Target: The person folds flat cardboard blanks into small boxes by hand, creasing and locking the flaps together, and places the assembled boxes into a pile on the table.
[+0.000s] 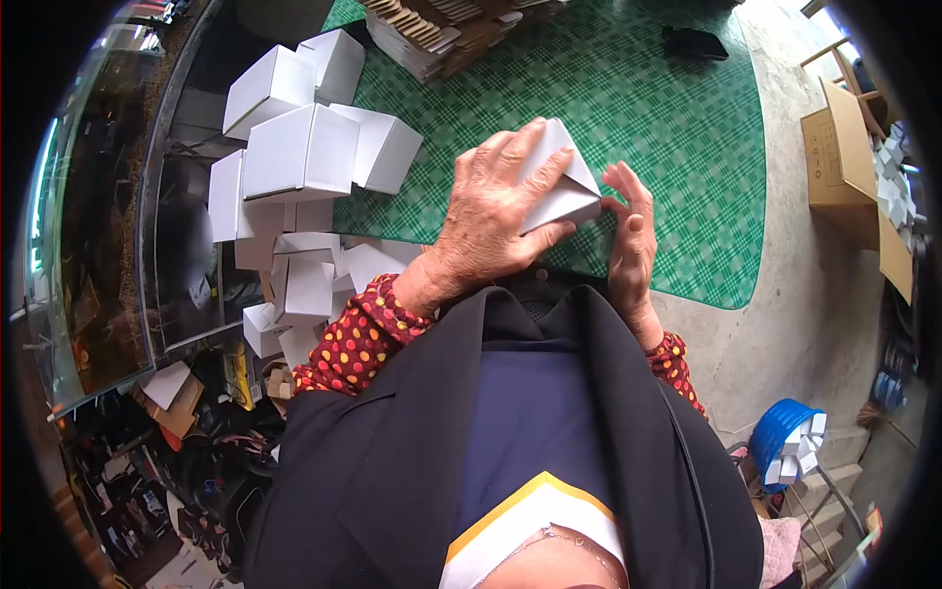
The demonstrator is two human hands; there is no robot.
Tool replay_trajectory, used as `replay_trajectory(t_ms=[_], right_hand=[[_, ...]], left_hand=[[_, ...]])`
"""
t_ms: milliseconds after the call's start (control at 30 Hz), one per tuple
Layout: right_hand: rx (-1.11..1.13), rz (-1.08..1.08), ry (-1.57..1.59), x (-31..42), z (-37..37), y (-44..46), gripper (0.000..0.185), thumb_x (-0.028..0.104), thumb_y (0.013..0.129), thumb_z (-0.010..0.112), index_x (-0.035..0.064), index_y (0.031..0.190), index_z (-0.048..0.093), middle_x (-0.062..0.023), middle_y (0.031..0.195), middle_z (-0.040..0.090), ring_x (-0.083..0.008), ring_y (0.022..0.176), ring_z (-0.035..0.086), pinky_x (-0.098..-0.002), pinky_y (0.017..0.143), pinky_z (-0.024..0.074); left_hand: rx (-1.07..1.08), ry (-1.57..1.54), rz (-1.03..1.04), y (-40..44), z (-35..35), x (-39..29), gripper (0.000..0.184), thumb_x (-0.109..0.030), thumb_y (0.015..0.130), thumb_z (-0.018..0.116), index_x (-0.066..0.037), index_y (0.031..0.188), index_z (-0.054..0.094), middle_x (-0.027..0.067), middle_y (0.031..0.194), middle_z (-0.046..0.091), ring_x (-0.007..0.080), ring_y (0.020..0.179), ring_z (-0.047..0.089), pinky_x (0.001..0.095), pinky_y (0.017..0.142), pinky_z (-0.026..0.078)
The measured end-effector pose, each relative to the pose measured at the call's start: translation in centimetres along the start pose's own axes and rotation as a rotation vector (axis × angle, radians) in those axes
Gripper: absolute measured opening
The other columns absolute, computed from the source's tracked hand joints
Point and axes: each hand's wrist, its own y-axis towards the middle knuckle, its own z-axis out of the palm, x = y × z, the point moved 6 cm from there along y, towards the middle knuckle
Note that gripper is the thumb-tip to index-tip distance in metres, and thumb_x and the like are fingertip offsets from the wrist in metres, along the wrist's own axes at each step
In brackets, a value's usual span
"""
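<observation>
Head view: white box (567, 202), likely light, crushable; left grip (491, 201) clasped over it, right grip (630, 231) half-open, contact unclear; we'd hold edges.

White box (561, 204), green table cover (687, 221) with pale plaid, dark red sleeve (358, 339) with yellow and orange dots
</observation>
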Motion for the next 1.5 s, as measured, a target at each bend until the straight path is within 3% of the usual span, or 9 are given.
replay_trajectory(t_ms=[167,300,467,667,800,1000,1133,1300,1500], right_hand=[[0.115,0.153,-0.127,1.0,-0.4,-0.3,0.056,0.038,0.104,0.050,-0.0004,0.145,0.048,-0.0164,0.144,0.047,-0.0273,0.124,0.050,-0.0433,0.108,0.0428],[0.167,0.078,-0.064,2.3,0.4,-0.2,0.055,0.029,0.098,0.064,0.0009,0.143,0.051,-0.0161,0.142,0.048,-0.0269,0.122,0.050,-0.0426,0.108,0.0430],[0.152,-0.242,-0.569,6.0,1.4,0.9,0.059,0.024,0.092,0.072,0.0002,0.142,0.053,-0.0171,0.145,0.047,-0.0271,0.124,0.050,-0.0423,0.106,0.0453],[0.180,-0.308,-0.766,7.0,2.4,0.9,0.068,0.024,0.090,0.074,0.0023,0.148,0.047,-0.0190,0.148,0.045,-0.0299,0.130,0.047,-0.0420,0.105,0.0473],[0.170,0.007,-0.382,5.6,2.3,0.8,0.076,0.022,0.090,0.075,0.0039,0.154,0.039,-0.0205,0.151,0.043,-0.0333,0.133,0.047,-0.0430,0.105,0.0484],[0.193,0.137,-0.229,4.9,2.4,0.4,0.084,0.024,0.090,0.076,0.0034,0.157,0.032,-0.0213,0.151,0.042,-0.0356,0.133,0.048,-0.0457,0.107,0.0472],[0.192,0.196,-0.223,4.6,2.1,0.6,0.076,0.028,0.097,0.070,0.0000,0.156,0.032,-0.0244,0.147,0.044,-0.0346,0.125,0.055,-0.0442,0.098,0.0547],[0.266,0.705,0.186,3.4,2.3,-0.4,0.067,0.034,0.104,0.059,-0.0002,0.155,0.033,-0.0277,0.141,0.050,-0.0332,0.116,0.062,-0.0398,0.085,0.0610],[0.360,0.714,0.535,2.2,2.0,-1.5,0.061,0.039,0.109,0.047,-0.0002,0.153,0.035,-0.0291,0.134,0.054,-0.0325,0.108,0.066,-0.0364,0.074,0.0633]], left_hand=[[-0.213,-0.325,-0.104,0.0,-2.0,1.5,0.071,-0.044,0.095,0.066,-0.012,0.154,0.045,0.0190,0.156,0.044,0.0292,0.134,0.048,0.0424,0.109,0.037],[-0.195,-1.601,-0.555,-1.4,1.4,2.4,0.058,-0.043,0.104,0.057,-0.008,0.149,0.049,0.0152,0.145,0.055,0.0222,0.122,0.057,0.0342,0.103,0.044],[-0.221,-2.135,-0.694,-2.9,5.4,1.9,0.053,-0.044,0.109,0.047,-0.006,0.146,0.050,0.0112,0.136,0.061,0.0185,0.116,0.062,0.0296,0.099,0.048],[-0.253,-2.191,-0.715,-3.3,6.5,1.6,0.059,-0.052,0.109,0.042,-0.008,0.147,0.047,0.0116,0.135,0.061,0.0200,0.119,0.061,0.0339,0.102,0.049],[-0.222,-2.032,-0.645,-3.1,4.6,1.7,0.071,-0.062,0.103,0.045,-0.010,0.152,0.041,0.0124,0.139,0.059,0.0248,0.122,0.061,0.0423,0.103,0.050],[-0.160,-1.966,-0.632,-3.5,5.3,2.0,0.084,-0.071,0.098,0.044,-0.010,0.157,0.036,0.0149,0.152,0.049,0.0292,0.134,0.053,0.0473,0.111,0.044],[-0.417,-1.814,-0.500,-2.4,1.8,1.8,0.094,-0.077,0.096,0.041,-0.010,0.161,0.029,0.0165,0.164,0.033,0.0323,0.147,0.039,0.0499,0.119,0.035],[-0.409,-1.388,-0.050,-2.0,0.6,2.0,0.078,-0.061,0.103,0.042,-0.012,0.163,0.027,0.0170,0.165,0.031,0.0341,0.152,0.028,0.0522,0.123,0.025],[-0.438,-1.193,0.079,-1.6,-0.5,1.1,0.074,-0.059,0.102,0.044,-0.014,0.160,0.036,0.0173,0.165,0.032,0.0360,0.154,0.024,0.0546,0.124,0.022]])
